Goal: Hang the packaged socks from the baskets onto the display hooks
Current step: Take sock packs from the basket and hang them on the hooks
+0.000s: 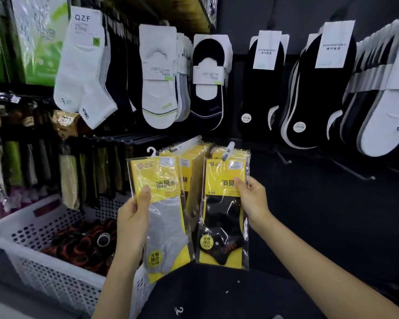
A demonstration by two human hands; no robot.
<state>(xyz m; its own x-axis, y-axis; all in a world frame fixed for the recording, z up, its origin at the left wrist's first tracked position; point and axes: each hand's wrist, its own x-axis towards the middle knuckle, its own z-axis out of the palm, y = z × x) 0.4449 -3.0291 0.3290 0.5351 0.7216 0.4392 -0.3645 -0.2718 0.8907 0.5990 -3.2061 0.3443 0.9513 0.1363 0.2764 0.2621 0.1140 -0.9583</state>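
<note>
The left hand grips a grey sock pack by its left edge, thumb across the yellow card. The pack's white hanger hook stands free above it. The right hand pinches a black sock pack at its right edge. Its thumb hides the end of a heading that begins "消臭". That pack's top meets the tip of a display hook; whether it is threaded on, I cannot tell. To the left, a white perforated basket holds dark rolled items, hard to make out. Behind the hands, a row of yellow packs hangs on another hook. Farther back, a white sock bears a label reading "QZF"; the other labels are blurred.
</note>
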